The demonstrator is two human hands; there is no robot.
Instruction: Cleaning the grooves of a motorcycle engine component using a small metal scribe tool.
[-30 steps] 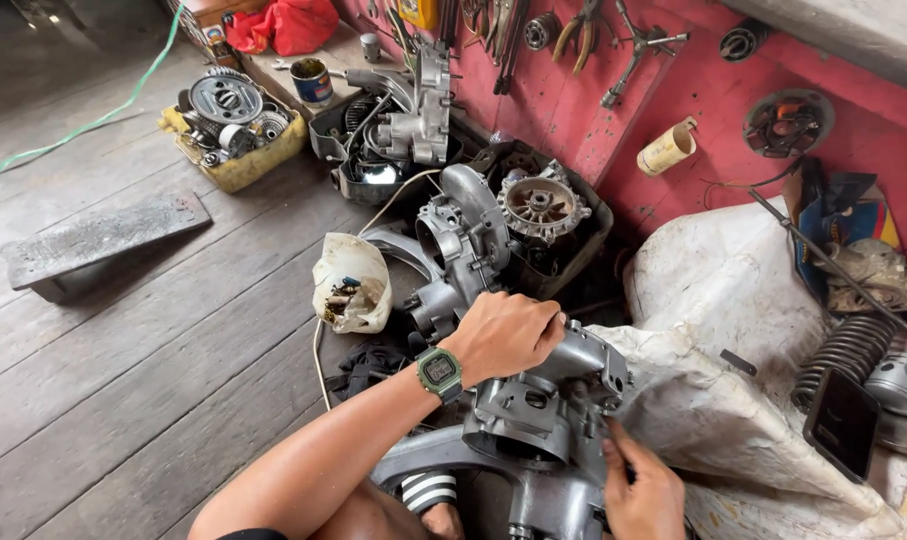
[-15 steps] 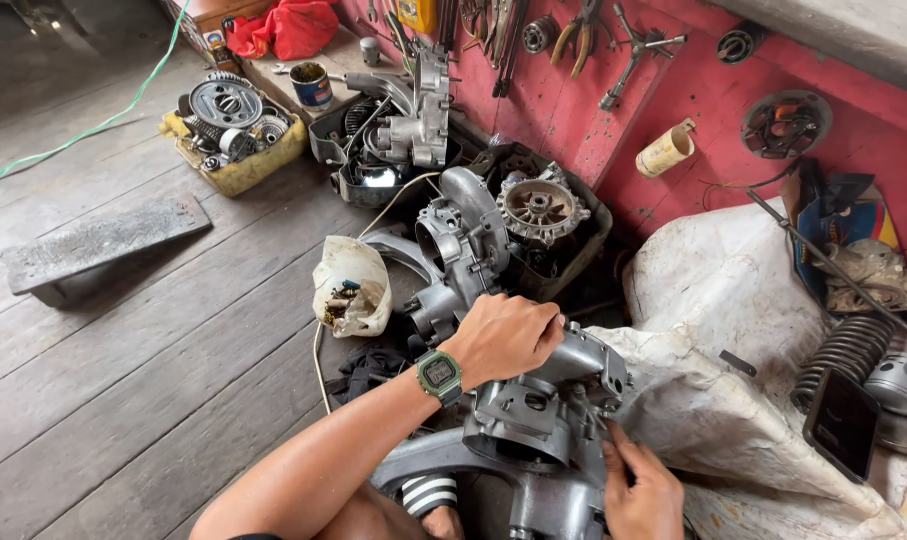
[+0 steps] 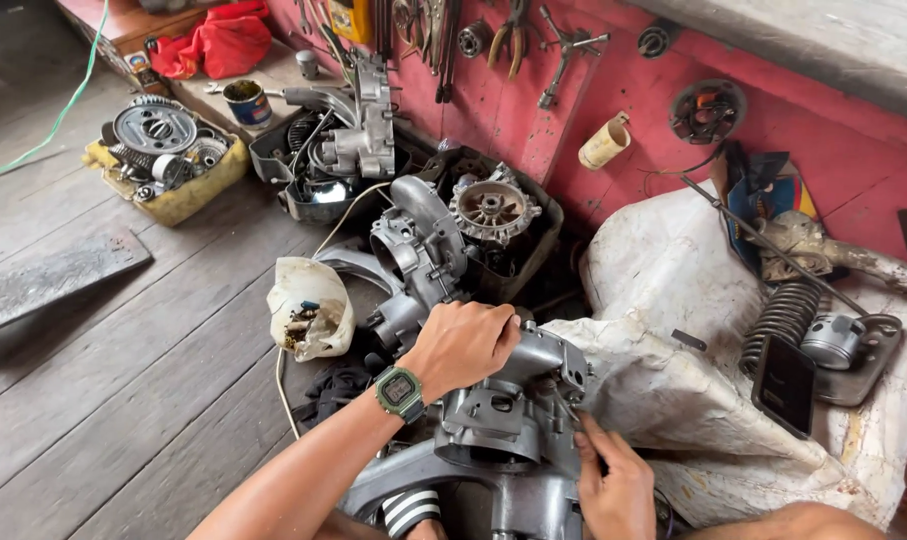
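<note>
We have the grey engine case [image 3: 518, 415] low in front of us on the wooden floor [image 3: 123, 400], against the white sack [image 3: 673, 330], and the step in hand looks like working a small part on its right side. Our left hand [image 3: 463, 345] is curled tight over the top, steadying it — our right hand [image 3: 613, 485] pinches something small at the edge, though we cannot tell what. Next, we judge, calls for a firm hold on top while the fingers turn.
</note>
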